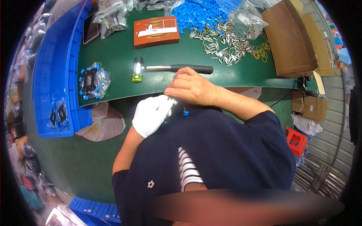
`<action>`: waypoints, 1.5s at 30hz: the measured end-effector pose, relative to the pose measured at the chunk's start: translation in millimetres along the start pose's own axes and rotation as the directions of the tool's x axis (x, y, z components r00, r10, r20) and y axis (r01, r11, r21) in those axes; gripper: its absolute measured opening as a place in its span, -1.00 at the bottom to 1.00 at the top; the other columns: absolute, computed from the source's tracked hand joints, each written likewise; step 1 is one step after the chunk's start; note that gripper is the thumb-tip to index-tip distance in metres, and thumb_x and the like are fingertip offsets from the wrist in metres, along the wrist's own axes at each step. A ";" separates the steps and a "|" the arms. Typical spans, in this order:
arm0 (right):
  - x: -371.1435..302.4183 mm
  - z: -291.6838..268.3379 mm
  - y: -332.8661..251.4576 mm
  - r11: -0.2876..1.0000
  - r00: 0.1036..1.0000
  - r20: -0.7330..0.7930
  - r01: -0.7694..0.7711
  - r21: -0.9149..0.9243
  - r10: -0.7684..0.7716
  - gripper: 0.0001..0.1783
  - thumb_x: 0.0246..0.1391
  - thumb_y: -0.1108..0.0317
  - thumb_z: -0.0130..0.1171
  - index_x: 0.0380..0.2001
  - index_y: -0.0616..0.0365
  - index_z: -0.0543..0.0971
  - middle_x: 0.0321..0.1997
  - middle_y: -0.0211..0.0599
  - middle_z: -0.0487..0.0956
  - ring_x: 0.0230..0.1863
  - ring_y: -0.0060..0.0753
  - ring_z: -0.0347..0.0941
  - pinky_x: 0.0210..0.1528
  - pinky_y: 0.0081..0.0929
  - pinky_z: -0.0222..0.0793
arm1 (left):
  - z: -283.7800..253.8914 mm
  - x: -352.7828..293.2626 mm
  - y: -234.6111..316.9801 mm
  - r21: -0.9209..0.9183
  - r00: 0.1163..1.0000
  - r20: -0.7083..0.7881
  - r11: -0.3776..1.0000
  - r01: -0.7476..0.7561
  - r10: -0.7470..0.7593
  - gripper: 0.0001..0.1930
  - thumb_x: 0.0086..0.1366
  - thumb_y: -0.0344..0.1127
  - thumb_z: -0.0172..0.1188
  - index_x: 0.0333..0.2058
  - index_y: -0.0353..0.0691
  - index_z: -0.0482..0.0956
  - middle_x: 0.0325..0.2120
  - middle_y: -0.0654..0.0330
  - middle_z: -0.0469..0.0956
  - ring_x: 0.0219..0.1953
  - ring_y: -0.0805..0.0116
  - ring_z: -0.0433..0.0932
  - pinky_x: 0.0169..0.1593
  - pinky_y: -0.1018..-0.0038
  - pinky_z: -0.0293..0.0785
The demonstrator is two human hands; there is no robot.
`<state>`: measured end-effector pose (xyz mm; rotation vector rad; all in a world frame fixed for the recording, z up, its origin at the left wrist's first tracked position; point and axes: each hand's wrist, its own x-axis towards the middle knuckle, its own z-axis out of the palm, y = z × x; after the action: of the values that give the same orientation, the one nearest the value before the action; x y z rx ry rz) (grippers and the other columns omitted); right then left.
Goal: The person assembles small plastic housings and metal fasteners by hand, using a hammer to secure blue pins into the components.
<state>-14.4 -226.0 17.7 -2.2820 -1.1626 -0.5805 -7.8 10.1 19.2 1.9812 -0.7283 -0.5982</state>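
Observation:
My left hand (151, 114), in a white glove, is closed at the table's front edge, its fingertips pinched together. My bare right hand (191, 87) meets it there with bent fingers. Whatever lies between the fingertips is too small or hidden to make out. A small blue plastic piece with a thin pin (185, 112) shows against the dark shirt just below the right hand. Beyond my hands a hammer (158, 68) lies across the green table, its black grip behind my right hand and its clear yellow-green face toward me.
A reddish-brown block (156, 33) lies beyond the hammer. Behind are heaps of blue pieces (200, 14) and metal pins (230, 45), with rubber bands (262, 52) beside. A bagged black part (90, 81) and a blue crate (56, 75) stand left; a cardboard box (288, 41) stands right.

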 end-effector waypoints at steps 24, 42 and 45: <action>-17.7 -78.3 157.2 0.688 0.781 0.103 -0.470 -0.553 0.616 -0.77 0.27 0.12 0.20 -0.15 -0.05 0.69 -0.24 -0.39 0.61 -0.10 -0.21 0.57 -0.02 -0.11 0.32 | -1.6 2.0 3.9 -0.111 1.000 0.028 0.994 0.015 -0.012 -0.75 0.47 -0.24 0.05 -0.23 -0.15 0.71 -0.59 0.21 0.63 -0.55 0.35 0.61 -0.38 0.42 0.52; -11.7 -63.6 93.5 0.873 0.917 0.291 -0.109 -0.475 0.273 -0.89 0.16 0.30 0.20 -0.25 -0.07 0.65 -0.32 -0.45 0.53 -0.19 -0.35 0.55 0.02 -0.24 0.30 | -2.2 -1.1 6.3 -0.090 0.999 0.037 0.995 0.034 -0.031 -0.74 0.48 -0.25 0.02 -0.23 -0.13 0.71 -0.59 0.23 0.62 -0.54 0.29 0.60 -0.37 0.38 0.52; -9.2 -71.0 98.5 0.863 0.908 0.253 -0.188 -0.470 0.335 -0.81 0.18 0.31 0.18 -0.15 -0.07 0.67 -0.31 -0.45 0.55 -0.16 -0.35 0.56 0.05 -0.23 0.30 | -0.1 -0.6 3.4 -0.053 0.999 0.018 0.998 -0.035 0.036 -0.74 0.48 -0.24 0.03 -0.23 -0.12 0.71 -0.59 0.24 0.61 -0.54 0.28 0.59 -0.38 0.36 0.51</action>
<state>52.2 -324.6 43.5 -2.9589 -0.8906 -0.3895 -9.0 9.3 22.2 1.9124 -0.7501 -0.6105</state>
